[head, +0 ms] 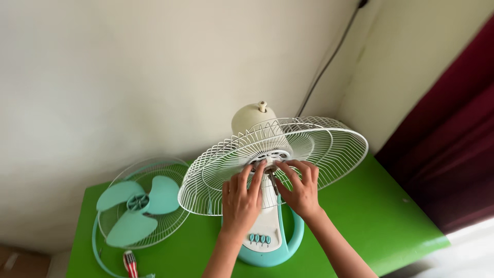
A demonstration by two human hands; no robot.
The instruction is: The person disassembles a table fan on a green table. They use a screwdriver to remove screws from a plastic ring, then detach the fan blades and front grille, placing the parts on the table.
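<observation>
Item: red-and-white striped screwdriver handle (129, 263), lying at the near edge of the bright green painted table (381, 216), toward its near left corner; the tip is cut off by the frame.

Item: round turquoise plastic fan base (294, 242), standing near the middle of the near edge. Its white control panel carries a row of four small turquoise push buttons (259, 239). A white plastic neck (268, 198) rises from it between the two wrists.

Item: left hand (240, 198), palm down, fingers slightly spread, fingertips pressed on the hub at the centre of the white wire rear fan guard (329, 149). Whether they pinch anything there cannot be told.

Item: right hand (301, 188), just beside the left, fingers curled and close together, tips meeting the same hub next to a short dark motor shaft (272, 180). What, if anything, they pinch cannot be told.

Item: the rear guard itself, a round cage tilted nearly flat, mounted on the fan over the middle of the table.

Item: turquoise three-blade plastic fan propeller (138, 206), resting in the white wire front fan guard with turquoise rim (103, 242), at the left edge, leaning toward the wall.

Item: cream domed plastic motor housing (252, 117) with a small top knob, behind the rear guard, toward the far edge.

Item: black cable (329, 62), running up the cream wall (128, 72) in the far corner.

Item: dark red curtain (453, 139), beyond the right edge.
</observation>
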